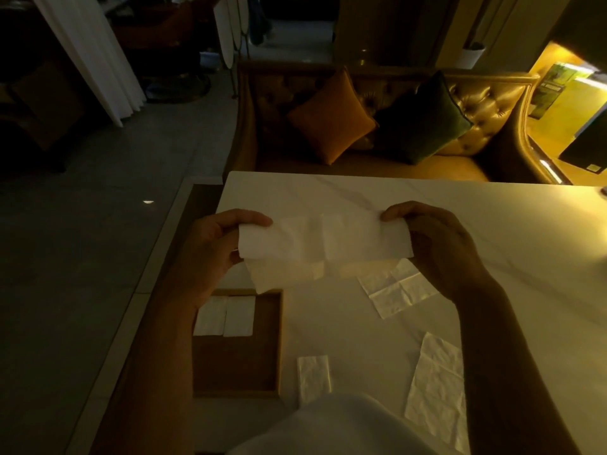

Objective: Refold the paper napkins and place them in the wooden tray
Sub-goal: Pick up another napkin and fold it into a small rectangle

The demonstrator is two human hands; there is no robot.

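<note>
Both hands point(210, 244) point(437, 244) pinch one napkin point(325, 239); wooden tray point(277, 339) holds two folded napkins point(225, 316).

White napkin point(323, 239) half-folded, aloft – two folded ones point(225, 316) in wooden tray point(277, 343)

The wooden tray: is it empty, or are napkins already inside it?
Not empty. Two folded napkins lie side by side at the far end of the wooden tray.

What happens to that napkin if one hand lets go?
The napkin would probably flop down: it's thin, and its lower layer already sags between the left hand and right hand. It likely weighs almost nothing. It may tear if tugged hard.
</note>
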